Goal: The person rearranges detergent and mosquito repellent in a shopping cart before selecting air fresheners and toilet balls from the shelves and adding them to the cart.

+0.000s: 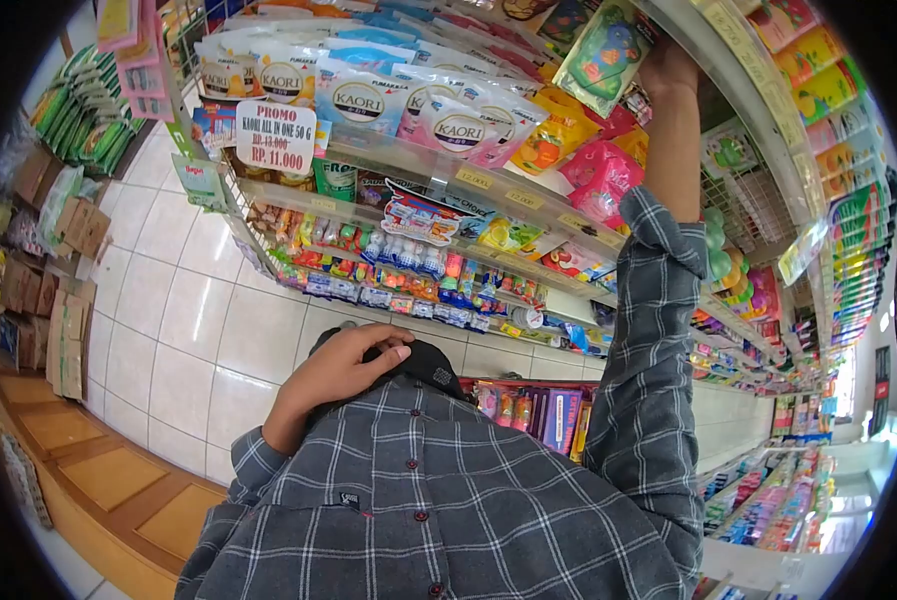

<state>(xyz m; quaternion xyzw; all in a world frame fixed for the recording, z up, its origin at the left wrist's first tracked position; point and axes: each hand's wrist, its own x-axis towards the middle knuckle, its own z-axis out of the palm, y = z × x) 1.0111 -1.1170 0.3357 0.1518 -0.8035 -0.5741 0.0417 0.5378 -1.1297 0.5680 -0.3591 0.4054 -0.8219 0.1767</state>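
Observation:
My right hand reaches up to the top shelf and grips a green packet with a colourful printed picture at its right edge. The packet hides most of the fingers. Below that hand lie a pink pack and a yellow-orange pouch with fruit printed on it. My left hand is at my waist, resting over a black cloth item with a small logo. Its fingers are loosely bent, the thumb apart from them, and I see nothing held in it.
KAORI pouches line the shelf behind a promo sign. Small colourful packs fill lower shelves. Purple boxes stand beside me. Cardboard boxes and a wooden counter are at left, past the tiled floor.

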